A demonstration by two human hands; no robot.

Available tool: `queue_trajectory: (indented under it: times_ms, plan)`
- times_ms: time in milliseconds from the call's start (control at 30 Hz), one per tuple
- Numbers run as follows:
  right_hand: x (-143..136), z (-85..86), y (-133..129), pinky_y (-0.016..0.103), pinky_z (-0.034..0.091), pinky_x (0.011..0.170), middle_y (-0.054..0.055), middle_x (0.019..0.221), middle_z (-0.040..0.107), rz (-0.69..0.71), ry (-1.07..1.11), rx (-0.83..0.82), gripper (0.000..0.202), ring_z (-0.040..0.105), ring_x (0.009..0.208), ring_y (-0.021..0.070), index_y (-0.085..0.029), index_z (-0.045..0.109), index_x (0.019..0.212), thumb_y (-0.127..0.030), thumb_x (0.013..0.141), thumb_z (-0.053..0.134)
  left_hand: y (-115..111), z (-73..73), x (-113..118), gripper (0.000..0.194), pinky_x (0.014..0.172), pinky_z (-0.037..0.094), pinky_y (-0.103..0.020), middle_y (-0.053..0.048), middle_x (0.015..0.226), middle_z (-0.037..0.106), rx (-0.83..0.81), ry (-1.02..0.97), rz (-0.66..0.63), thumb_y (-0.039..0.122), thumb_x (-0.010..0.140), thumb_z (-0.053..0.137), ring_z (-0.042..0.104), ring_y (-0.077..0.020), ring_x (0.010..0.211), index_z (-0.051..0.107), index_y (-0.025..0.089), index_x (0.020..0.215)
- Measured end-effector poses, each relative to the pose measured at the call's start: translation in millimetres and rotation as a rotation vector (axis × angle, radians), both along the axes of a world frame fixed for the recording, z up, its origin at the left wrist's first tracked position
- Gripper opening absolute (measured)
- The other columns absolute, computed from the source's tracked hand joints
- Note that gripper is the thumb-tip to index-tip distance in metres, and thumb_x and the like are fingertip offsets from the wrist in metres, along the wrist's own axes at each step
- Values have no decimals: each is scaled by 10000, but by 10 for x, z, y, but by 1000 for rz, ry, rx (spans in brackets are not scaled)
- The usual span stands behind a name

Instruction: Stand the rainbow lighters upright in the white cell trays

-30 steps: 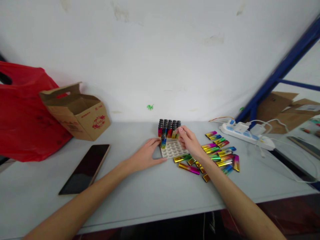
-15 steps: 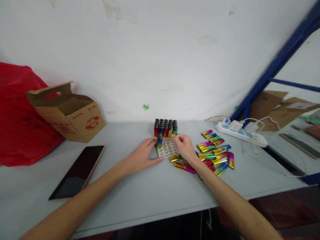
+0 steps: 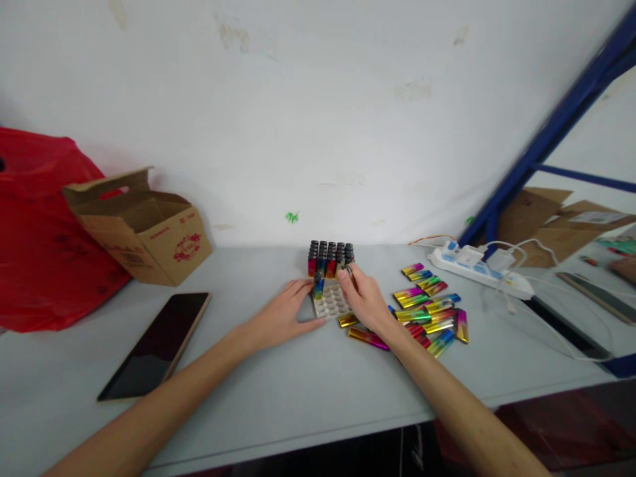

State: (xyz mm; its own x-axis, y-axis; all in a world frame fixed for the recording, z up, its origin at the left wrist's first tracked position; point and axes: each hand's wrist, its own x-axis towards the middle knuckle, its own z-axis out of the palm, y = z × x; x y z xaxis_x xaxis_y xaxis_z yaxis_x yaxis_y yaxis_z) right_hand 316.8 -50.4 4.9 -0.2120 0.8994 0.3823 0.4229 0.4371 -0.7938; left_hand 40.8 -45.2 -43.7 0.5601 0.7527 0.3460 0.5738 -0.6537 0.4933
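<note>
A pale tray with rows of holes lies on the table. One blue lighter with a black top stands upright at its back left corner. My left hand rests at the tray's left edge, fingers stretched out and thumb apart, holding nothing. Over the tray's right side, my right hand is closed in a pinch around a lighter; only its top end shows, the rest hidden by the fingers. Just behind stand several rows of upright, black-topped lighters packed together.
Shiny multicoloured lighter-sized pieces lie scattered to the right. A power strip with plugs and cables is farther right. On the left are a dark tablet, an open cardboard box and a red bag.
The camera view has shifted slightly. My right hand, still pinching the lighter, has moved only a little over the tray. My left hand stays at the tray's edge.
</note>
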Motion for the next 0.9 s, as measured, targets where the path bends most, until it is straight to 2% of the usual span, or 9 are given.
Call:
queue_trajectory:
  times_ms: [67, 133, 300, 367, 467, 567, 667, 767, 900]
  plan:
    - [11, 19, -12, 361, 539, 802, 29, 915, 704, 48, -33, 59, 491, 678, 855, 252, -320, 547, 968, -702, 1273, 498, -6, 0, 3, 825, 1497, 572, -643, -204, 1822, 743, 1, 2, -6, 737, 1166, 864, 725, -467, 1689, 671, 244, 1798]
    - [23, 21, -14, 370, 566, 849, 63, 978, 721, 70, -82, 121, 550, 699, 919, 266, -317, 546, 931, -742, 1277, 509, -10, 5, 8, 826, 1490, 579, -643, -205, 1810, 753, 7, -3, -9, 739, 1166, 865, 731, -467, 1681, 673, 240, 1796]
    - [46, -25, 9, 335, 497, 746, -6, 768, 658, 128, -191, 22, 640, 629, 719, 221, -322, 503, 870, -791, 1302, 536, -15, 25, 19, 808, 1465, 607, -653, -195, 1777, 782, 16, -25, -15, 733, 1149, 896, 753, -471, 1655, 701, 265, 1778]
    - [54, -41, 20, 326, 520, 754, 5, 793, 724, 135, -208, -11, 584, 679, 730, 225, -314, 557, 904, -720, 1324, 576, -17, 27, 24, 810, 1463, 609, -652, -189, 1776, 783, 10, -28, -15, 726, 1145, 906, 751, -467, 1656, 696, 274, 1783]
    - [56, -48, 30, 330, 585, 833, 52, 916, 841, 157, -271, -11, 438, 790, 841, 247, -291, 644, 979, -522, 1351, 635, -14, 19, 27, 794, 1464, 602, -641, -184, 1767, 787, 2, -18, -15, 711, 1151, 907, 747, -455, 1657, 695, 274, 1779]
    - [22, -29, 13, 343, 621, 908, 73, 1014, 888, 183, -406, 18, 304, 846, 941, 263, -262, 720, 1081, -390, 1353, 672, -8, 11, 25, 780, 1448, 611, -629, -191, 1750, 792, 5, -13, -11, 730, 1149, 905, 752, -449, 1643, 718, 263, 1746]
    - [-68, 13, -42, 374, 641, 985, 122, 1154, 912, 150, -598, 98, 229, 878, 1074, 293, -230, 776, 1219, -394, 1354, 691, -5, 20, 23, 763, 1429, 624, -623, -189, 1729, 802, 8, -21, -24, 735, 1148, 905, 763, -444, 1620, 733, 270, 1729]
    - [-158, 69, -96, 415, 641, 1077, 167, 1239, 907, 66, -787, 170, 267, 885, 1186, 324, -212, 809, 1262, -455, 1339, 729, -12, 32, 24, 719, 1445, 610, -620, -181, 1706, 814, 5, -26, -38, 708, 1162, 897, 761, -443, 1620, 744, 275, 1714]
    - [-17, 168, -92, 401, 628, 1071, 124, 1194, 895, 79, -777, 163, 257, 880, 1138, 294, -216, 829, 1229, -440, 1330, 755, -19, 15, 24, 750, 1471, 591, -634, -190, 1748, 795, -1, -15, -17, 700, 1158, 901, 743, -455, 1657, 725, 263, 1742]
